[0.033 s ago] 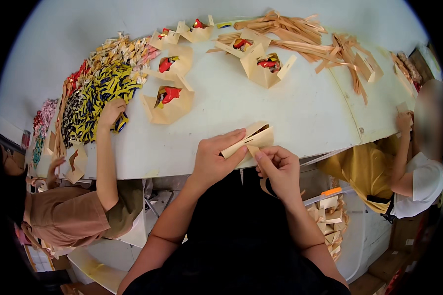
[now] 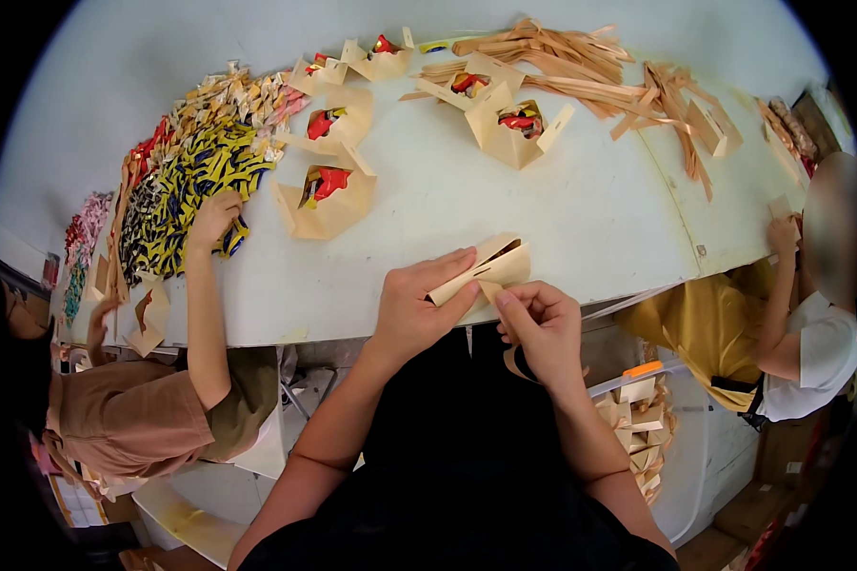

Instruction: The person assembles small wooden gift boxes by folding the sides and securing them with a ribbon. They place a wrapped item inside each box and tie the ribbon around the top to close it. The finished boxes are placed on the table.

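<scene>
My left hand point(image 2: 414, 305) is closed around a cream paper box point(image 2: 509, 266), folded nearly flat at the top with a slot in its panel. It is held just above the table's near edge. My right hand point(image 2: 545, 331) pinches a flat tan ribbon point(image 2: 489, 289) against the box near the slot. Part of that ribbon loops down below my right hand, against my dark clothing. The inside of the box is mostly hidden; a dark gap shows along its top.
Open boxes with red-wrapped sweets point(image 2: 326, 186) stand on the white table point(image 2: 600, 228). Wrapped sweets point(image 2: 195, 171) are heaped at left, where a co-worker's hand point(image 2: 216, 217) reaches. Tan ribbons point(image 2: 543, 48) lie behind. Another person point(image 2: 809, 352) works at right, near a bin point(image 2: 697, 447) of finished-looking boxes.
</scene>
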A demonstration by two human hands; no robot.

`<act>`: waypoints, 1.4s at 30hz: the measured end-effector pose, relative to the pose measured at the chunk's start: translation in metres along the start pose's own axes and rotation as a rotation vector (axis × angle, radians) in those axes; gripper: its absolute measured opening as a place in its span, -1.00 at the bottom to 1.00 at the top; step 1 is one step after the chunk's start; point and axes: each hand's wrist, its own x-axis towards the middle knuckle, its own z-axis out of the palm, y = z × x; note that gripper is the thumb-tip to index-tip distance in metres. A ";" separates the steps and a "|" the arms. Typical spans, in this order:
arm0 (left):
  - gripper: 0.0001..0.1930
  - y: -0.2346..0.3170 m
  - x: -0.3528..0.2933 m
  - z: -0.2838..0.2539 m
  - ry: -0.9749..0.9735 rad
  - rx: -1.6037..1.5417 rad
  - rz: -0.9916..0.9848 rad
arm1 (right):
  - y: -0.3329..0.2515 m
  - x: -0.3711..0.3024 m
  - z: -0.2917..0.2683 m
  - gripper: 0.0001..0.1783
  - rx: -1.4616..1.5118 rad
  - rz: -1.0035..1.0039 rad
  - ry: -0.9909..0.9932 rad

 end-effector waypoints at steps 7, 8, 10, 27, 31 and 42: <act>-0.61 -0.003 0.000 0.006 0.036 0.017 0.029 | -0.004 0.005 0.009 -0.80 0.031 -0.035 0.109; -0.61 -0.003 0.000 0.005 0.030 0.009 0.021 | -0.004 0.007 0.012 -0.80 0.019 -0.046 0.107; -0.60 -0.004 -0.001 0.005 0.017 -0.009 0.003 | -0.005 0.011 0.016 -0.78 0.003 -0.062 0.093; -0.69 -0.012 0.004 -0.004 -0.046 -0.273 -0.017 | 0.007 0.023 0.023 -0.81 -0.035 -0.119 0.058; -0.78 -0.001 0.013 -0.010 -0.059 -0.413 -0.242 | -0.001 0.025 0.019 -0.79 -0.096 -0.108 -0.013; -0.82 0.014 -0.002 -0.008 0.063 -0.331 -0.258 | -0.029 0.017 0.024 -0.51 -0.682 -0.212 0.110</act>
